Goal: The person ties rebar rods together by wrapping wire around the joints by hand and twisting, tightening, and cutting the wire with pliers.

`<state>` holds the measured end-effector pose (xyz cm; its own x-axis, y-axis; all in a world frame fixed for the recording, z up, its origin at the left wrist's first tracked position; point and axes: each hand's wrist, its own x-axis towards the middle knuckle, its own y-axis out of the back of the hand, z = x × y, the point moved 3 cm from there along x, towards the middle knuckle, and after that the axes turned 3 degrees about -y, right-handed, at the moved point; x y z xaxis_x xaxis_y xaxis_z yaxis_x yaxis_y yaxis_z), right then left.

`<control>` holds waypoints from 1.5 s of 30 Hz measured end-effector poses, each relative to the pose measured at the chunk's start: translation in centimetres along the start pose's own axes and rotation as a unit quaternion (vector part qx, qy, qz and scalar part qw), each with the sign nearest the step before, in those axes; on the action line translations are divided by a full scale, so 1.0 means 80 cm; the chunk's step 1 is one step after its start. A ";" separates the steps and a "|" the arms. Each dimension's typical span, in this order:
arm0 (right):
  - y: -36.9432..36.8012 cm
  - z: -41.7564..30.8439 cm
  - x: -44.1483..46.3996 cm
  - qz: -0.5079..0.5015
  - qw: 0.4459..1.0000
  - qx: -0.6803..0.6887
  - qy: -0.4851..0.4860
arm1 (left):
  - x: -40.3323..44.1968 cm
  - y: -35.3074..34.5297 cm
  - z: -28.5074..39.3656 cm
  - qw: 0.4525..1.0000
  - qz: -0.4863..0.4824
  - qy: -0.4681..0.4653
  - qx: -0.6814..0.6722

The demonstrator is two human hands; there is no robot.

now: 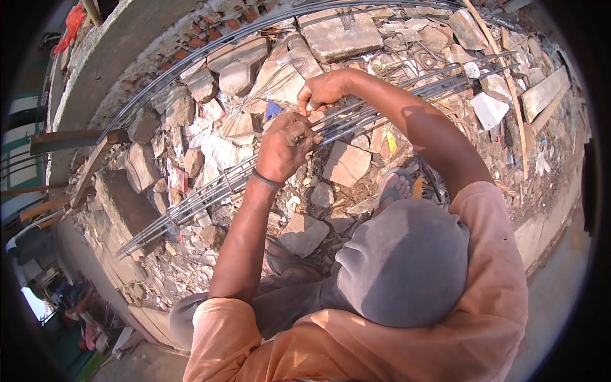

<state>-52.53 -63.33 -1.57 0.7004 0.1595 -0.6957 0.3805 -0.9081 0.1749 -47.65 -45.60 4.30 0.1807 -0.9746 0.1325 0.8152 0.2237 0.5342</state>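
Note:
A long bundle of steel reinforcing bars [219, 183], with square wire stirrups around it, runs diagonally over the rubble. My left hand [284, 146], with a dark band at the wrist, lies on the bars with its fingers curled round them. Just beyond it, my right hand [324, 89] is closed in a pinch above the bars, its fingertips close to the left hand. What those fingers hold is too small to make out. Thin wires [299, 67] fan out over a slab to the left of my right hand.
Broken concrete slabs [340, 35] and stones cover the ground. Longer bars [191, 60] curve along the brick wall at the back. A thin wooden strip [509, 83] lies at right. A sandalled foot [394, 184] and a rounded grey cloth shape [407, 261] are close in front of me.

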 end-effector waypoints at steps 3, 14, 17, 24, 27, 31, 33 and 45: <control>0.007 -0.010 -0.011 0.036 0.999 -0.018 0.037 | 0.003 0.002 -0.025 0.991 0.044 0.114 -0.060; -0.008 -0.048 -0.070 0.134 0.979 -0.099 0.119 | 0.009 0.000 -0.067 0.917 0.066 0.308 -0.247; -0.016 -0.040 -0.072 0.142 0.975 -0.084 0.150 | 0.004 0.005 -0.077 0.892 0.067 0.338 -0.293; -0.024 -0.033 -0.074 0.131 0.983 -0.084 0.103 | 0.010 0.014 -0.059 0.925 0.054 0.372 0.052; -0.020 -0.048 -0.084 0.133 0.982 -0.074 0.116 | 0.012 0.016 -0.036 0.975 0.086 0.059 0.195; -0.021 -0.045 -0.083 0.132 0.979 -0.070 0.138 | 0.005 0.019 -0.040 0.990 -0.071 0.032 0.114; -0.021 -0.046 -0.082 0.135 0.979 -0.073 0.137 | 0.005 0.026 -0.036 0.988 -0.114 0.039 0.095; -0.024 -0.045 -0.075 0.139 0.978 -0.049 0.149 | 0.013 0.025 -0.024 0.974 -0.110 0.194 -0.034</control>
<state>-55.32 -61.17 4.75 0.9240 0.0315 -0.3810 0.1972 -0.8930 0.4046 -44.78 -46.21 3.92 0.1820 -0.9325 -0.3118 0.8898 0.0212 0.4558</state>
